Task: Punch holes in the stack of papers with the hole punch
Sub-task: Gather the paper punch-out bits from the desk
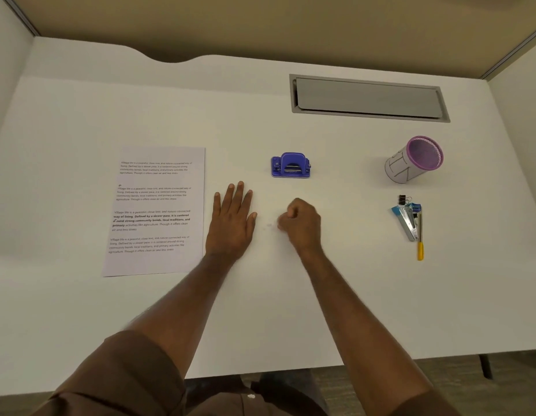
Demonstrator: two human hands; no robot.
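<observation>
Fingers (239, 193) flat beside smooth rectangular papers (155, 211).

The printed text on the stack of papers (155, 211) is too small to read, the right hand (301, 225) curls closed hiding its palm, and both upper arms run off the bottom edge.

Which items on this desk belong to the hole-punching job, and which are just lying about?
Belong to the job:
stack of papers, left of the hands
blue hole punch, beyond the hands, untouched

Just lying about:
purple mesh pen cup, tipped on its side
stapler
black binder clip
yellow-handled tool
grey cable hatch
</observation>
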